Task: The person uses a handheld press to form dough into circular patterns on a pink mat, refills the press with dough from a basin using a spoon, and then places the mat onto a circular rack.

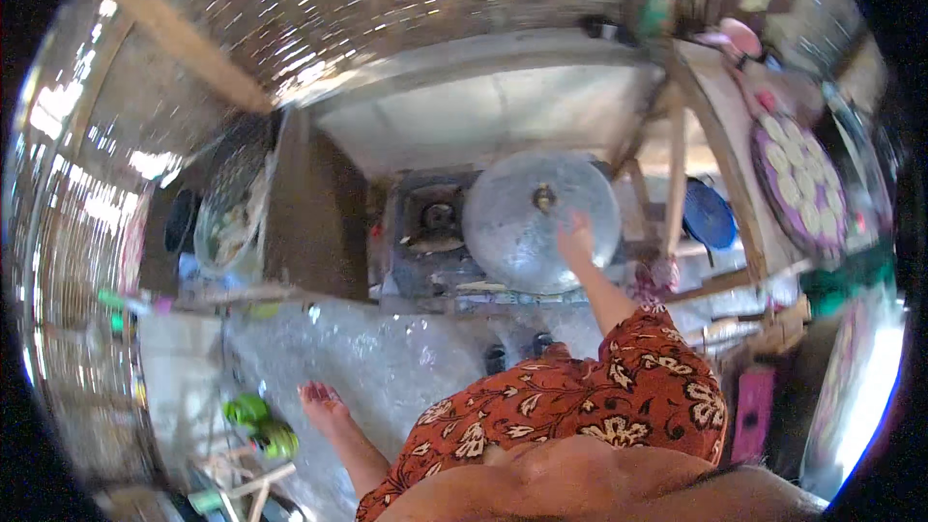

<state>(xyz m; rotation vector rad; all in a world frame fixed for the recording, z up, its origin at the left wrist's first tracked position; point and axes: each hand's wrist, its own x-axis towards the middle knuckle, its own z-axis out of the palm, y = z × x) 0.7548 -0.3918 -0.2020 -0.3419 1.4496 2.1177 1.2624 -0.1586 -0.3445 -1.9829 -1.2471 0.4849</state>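
A large round metal lid (507, 232) with a small knob (544, 197) at its middle covers what stands on the right part of a gas stove (428, 272). My right hand (578, 238) is over the lid, a little below and right of the knob; it is blurred, and whether it touches the lid cannot be told. Left of the lid, a burner (438, 216) is uncovered. My left hand (324, 404) hangs low on the left above the floor, palm up, fingers apart, holding nothing.
At right, a wooden table carries a round tray of pale flat pieces (794, 181). A blue round basin or lid (709, 214) is beside its legs. On the left are a brown board (308, 210) and a translucent tub (206, 232). Green objects (250, 412) lie at lower left.
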